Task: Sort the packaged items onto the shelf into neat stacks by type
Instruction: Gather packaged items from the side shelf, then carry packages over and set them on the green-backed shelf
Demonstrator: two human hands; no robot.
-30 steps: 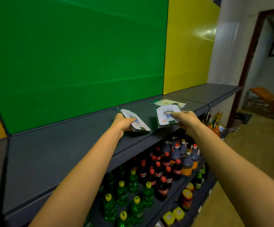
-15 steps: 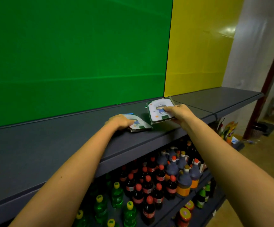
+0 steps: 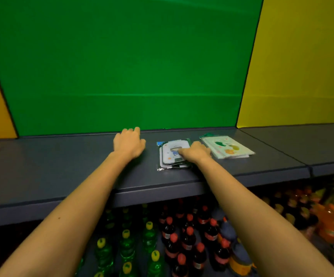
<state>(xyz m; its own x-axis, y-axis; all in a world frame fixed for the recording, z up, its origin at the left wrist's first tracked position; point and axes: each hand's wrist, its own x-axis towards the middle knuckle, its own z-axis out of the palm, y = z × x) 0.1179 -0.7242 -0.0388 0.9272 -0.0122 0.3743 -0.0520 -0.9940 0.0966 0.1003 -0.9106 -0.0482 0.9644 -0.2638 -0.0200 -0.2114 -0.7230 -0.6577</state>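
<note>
Head view: I see two stacks on the grey shelf (image 3: 62, 168). White packets (image 3: 172, 154) printed with a cartoon figure, maybe three, edges blurred. Just right, pale green packets (image 3: 229, 149), count unclear. My right hand (image 3: 197, 152) presses flat on the white stack. My left hand (image 3: 129, 142) rests loose and empty on the shelf.

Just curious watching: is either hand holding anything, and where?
Nothing is lifted. The right hand presses the white packet stack at its right edge; the left hand is empty.
</note>
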